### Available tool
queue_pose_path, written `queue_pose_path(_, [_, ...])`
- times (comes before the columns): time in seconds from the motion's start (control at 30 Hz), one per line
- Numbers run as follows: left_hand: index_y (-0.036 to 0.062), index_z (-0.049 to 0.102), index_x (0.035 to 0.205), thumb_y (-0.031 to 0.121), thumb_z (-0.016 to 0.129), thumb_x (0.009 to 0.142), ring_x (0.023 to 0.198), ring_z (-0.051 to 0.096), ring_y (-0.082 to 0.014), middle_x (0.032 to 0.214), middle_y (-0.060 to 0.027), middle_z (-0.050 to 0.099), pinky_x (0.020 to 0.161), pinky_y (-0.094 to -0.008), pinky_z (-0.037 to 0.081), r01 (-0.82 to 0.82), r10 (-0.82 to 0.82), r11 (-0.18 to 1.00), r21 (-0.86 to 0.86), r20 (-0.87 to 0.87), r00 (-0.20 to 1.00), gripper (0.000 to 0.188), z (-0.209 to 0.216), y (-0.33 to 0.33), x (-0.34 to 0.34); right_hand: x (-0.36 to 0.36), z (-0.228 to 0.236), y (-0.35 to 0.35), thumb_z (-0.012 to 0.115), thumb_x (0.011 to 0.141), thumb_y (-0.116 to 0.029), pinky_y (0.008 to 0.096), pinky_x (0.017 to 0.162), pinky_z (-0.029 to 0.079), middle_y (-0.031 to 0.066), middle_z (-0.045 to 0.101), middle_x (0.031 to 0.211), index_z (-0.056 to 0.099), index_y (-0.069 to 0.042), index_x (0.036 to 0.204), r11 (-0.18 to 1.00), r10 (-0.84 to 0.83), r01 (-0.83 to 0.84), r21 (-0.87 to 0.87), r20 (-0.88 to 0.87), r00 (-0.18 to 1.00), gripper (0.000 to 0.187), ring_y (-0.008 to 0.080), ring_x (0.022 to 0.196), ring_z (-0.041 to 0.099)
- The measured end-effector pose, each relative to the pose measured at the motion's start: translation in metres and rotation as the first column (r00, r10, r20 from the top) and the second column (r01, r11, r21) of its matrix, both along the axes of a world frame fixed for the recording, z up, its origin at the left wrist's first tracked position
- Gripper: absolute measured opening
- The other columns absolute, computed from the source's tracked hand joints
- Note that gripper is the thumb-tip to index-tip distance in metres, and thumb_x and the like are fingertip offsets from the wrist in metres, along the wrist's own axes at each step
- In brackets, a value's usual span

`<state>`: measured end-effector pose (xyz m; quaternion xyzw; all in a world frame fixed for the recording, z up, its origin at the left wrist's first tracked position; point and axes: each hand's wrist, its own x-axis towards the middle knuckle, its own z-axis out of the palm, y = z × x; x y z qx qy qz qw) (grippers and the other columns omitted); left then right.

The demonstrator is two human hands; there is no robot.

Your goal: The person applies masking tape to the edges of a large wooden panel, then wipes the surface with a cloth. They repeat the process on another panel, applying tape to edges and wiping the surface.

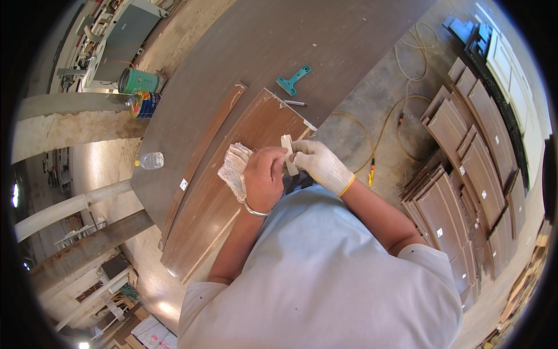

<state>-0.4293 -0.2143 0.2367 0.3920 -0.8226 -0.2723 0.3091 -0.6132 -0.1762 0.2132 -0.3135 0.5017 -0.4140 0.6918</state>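
Between my two hands is a small pale flat strip [288,145], held upright above the near edge of a brown wood panel [263,121]; I cannot make out its exact kind. My left hand [265,177] is bare, with a bangle at the wrist, and its fingers are closed on the strip. On my right hand [324,167] is a white knit glove with a yellow cuff; its thumb and fingers pinch the strip from the other side. Beside my left hand a crumpled white knit glove [235,168] lies on the panel.
A teal scraper [295,80] and a thin pen-like stick [294,103] lie on the dark tabletop [244,41]. Left stand a narrow wood strip [203,142], a clear bottle [152,161] and paint cans [137,81]. Right, a hose [378,139] crosses the floor near stacked brown panels [442,206].
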Motion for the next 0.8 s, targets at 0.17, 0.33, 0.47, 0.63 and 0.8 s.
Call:
queue_pose_path(0.17, [0.0009, 0.064, 0.108, 0.007, 0.063, 0.107, 0.101, 0.074, -0.0285, 0.111, -0.0145, 0.078, 0.089, -0.0382, 0.058, 0.013, -0.011, 0.997, 0.074, -0.033, 0.999, 0.006, -0.003, 0.005, 0.001, 0.006, -0.008, -0.002, 0.058, 0.097, -0.011, 0.0305, 0.078, 0.053, 0.0043, 0.069, 0.095, 0.068, 0.005, 0.118, 0.993, -0.097, 0.089, 0.079, 0.106, 0.990, 0.029, 0.0127, 0.084, 0.064])
queue_pose_path(0.33, [0.0002, 0.062, 0.110, 0.008, 0.062, 0.109, 0.101, 0.075, -0.0236, 0.112, -0.0139, 0.079, 0.089, -0.0350, 0.058, -0.072, 0.092, 0.971, 0.227, -0.076, 0.993, 0.007, 0.001, 0.010, 0.001, 0.009, -0.014, -0.002, 0.058, 0.096, -0.008, 0.0321, 0.084, 0.055, 0.0065, 0.069, 0.108, 0.058, 0.007, 0.139, 0.955, -0.211, 0.143, 0.260, 0.256, 0.943, 0.046, 0.0133, 0.091, 0.065])
queue_pose_path(0.47, [0.0000, 0.062, 0.110, 0.008, 0.062, 0.109, 0.098, 0.074, -0.0190, 0.111, -0.0124, 0.080, 0.087, -0.0324, 0.058, -0.121, 0.173, 0.951, 0.285, -0.166, 0.971, 0.008, 0.001, 0.006, 0.001, 0.011, -0.024, 0.000, 0.063, 0.091, -0.007, 0.0354, 0.089, 0.056, 0.0098, 0.071, 0.114, 0.057, 0.006, 0.138, 0.996, -0.030, 0.047, -0.079, 0.195, 0.980, 0.050, 0.0169, 0.101, 0.068])
queue_pose_path(0.63, [0.0011, 0.063, 0.111, 0.002, 0.064, 0.106, 0.085, 0.075, -0.0194, 0.104, -0.0123, 0.079, 0.077, -0.0309, 0.058, -0.126, 0.172, 0.955, 0.270, -0.155, 0.973, 0.005, 0.000, -0.001, 0.002, 0.021, -0.032, -0.003, 0.069, 0.086, -0.009, 0.0406, 0.089, 0.056, 0.0182, 0.073, 0.111, 0.059, 0.006, 0.131, 0.992, -0.007, -0.013, -0.124, -0.163, 0.987, 0.048, 0.0280, 0.102, 0.072])
queue_pose_path(0.8, [0.0010, 0.065, 0.109, 0.002, 0.064, 0.106, 0.081, 0.072, -0.0185, 0.101, -0.0123, 0.078, 0.074, -0.0302, 0.057, -0.086, 0.113, 0.973, 0.213, -0.118, 0.987, 0.004, -0.003, -0.002, 0.004, 0.021, -0.032, -0.008, 0.069, 0.088, -0.012, 0.0417, 0.088, 0.056, 0.0195, 0.073, 0.101, 0.062, 0.005, 0.121, 0.998, 0.030, -0.042, -0.038, -0.283, 0.959, 0.039, 0.0306, 0.095, 0.072])
